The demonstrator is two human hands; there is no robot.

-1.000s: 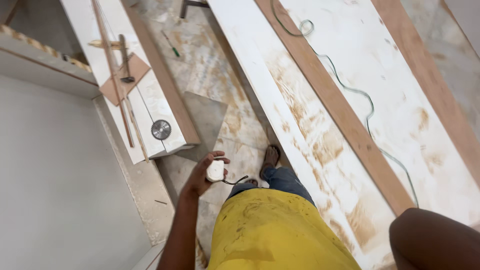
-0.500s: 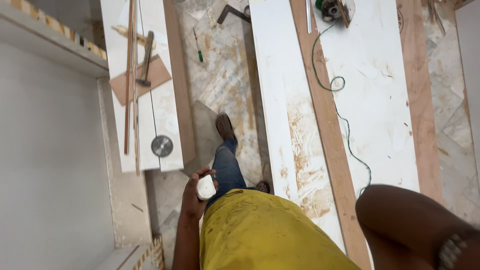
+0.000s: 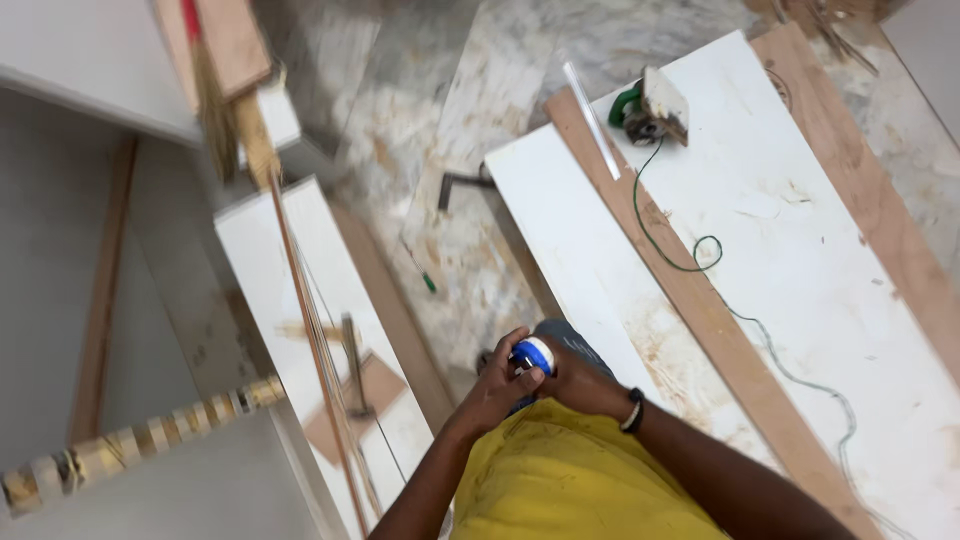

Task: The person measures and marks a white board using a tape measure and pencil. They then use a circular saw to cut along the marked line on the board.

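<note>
1. A small round blue-and-white roll (image 3: 534, 355), like tape, sits at waist height above the floor (image 3: 480, 200).
2. Left hand (image 3: 497, 388) and right hand (image 3: 580, 385) both clench it between them.

Your left hand (image 3: 497, 385) and right hand (image 3: 578, 383) meet in front of your yellow shirt (image 3: 575, 480), both closed around a small blue-and-white roll (image 3: 535, 354) that shows between them. To your right a long white board (image 3: 800, 260) lies on the floor with a wooden strip (image 3: 700, 300) across it, and a green power tool (image 3: 650, 108) sits at its far end, its green cord (image 3: 700, 250) trailing over the board. To your left a hammer (image 3: 353, 365) rests on a narrower white panel (image 3: 300, 290).
</note>
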